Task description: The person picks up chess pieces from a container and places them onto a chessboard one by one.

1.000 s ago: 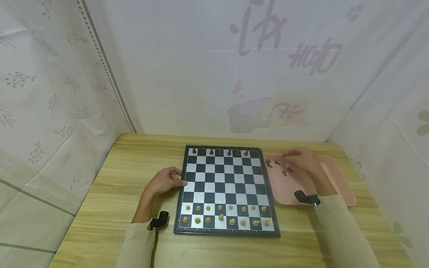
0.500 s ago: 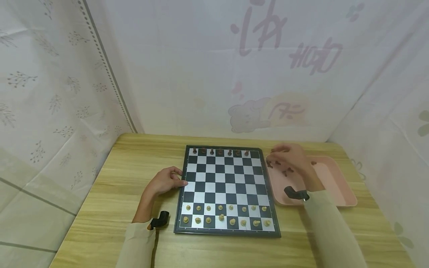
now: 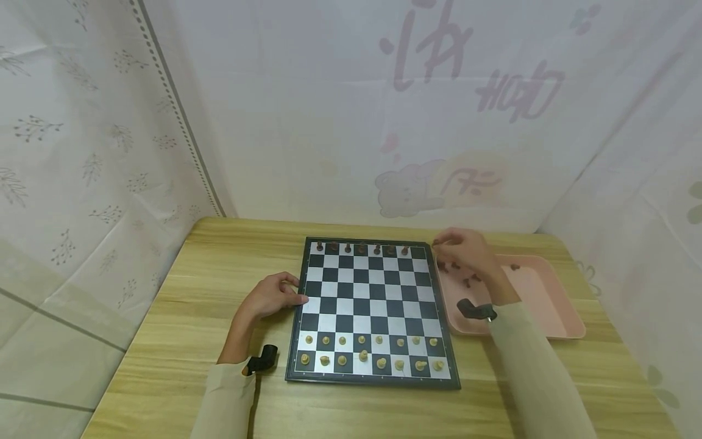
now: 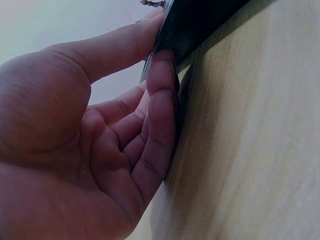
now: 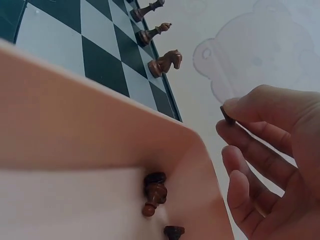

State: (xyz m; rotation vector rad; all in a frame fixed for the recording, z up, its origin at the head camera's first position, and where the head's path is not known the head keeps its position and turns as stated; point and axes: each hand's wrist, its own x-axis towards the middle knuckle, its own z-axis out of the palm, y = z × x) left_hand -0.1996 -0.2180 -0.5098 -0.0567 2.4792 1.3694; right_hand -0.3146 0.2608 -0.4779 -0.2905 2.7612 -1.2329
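My left hand [image 3: 271, 296] holds the left edge of the chessboard [image 3: 353, 291], thumb on top and a finger against the side in the left wrist view. Beside the board's far right corner, above the pink tray [image 3: 548, 305], is my right hand [image 3: 466, 251]. Its thumb and index finger pinch a small dark chess piece [image 5: 227, 115], mostly hidden by the fingertips. Brown pieces line the board's far row, ending with a knight [image 5: 165, 63] beside a bishop [image 5: 153, 34]; the far right corner square is bare. Two rows of cream pieces [image 3: 363, 356] stand at the near side.
Several brown pieces lie in the tray, among them a pawn [image 5: 156, 194] on its side. The tray stands along the board's right side on the wooden table [image 3: 219, 256]. A printed curtain [image 3: 307, 122] hangs behind the table.
My right hand has moved left and away from me, from over the tray's middle to the board's far right corner, with the dark chess piece. My left hand stays at the board's edge.
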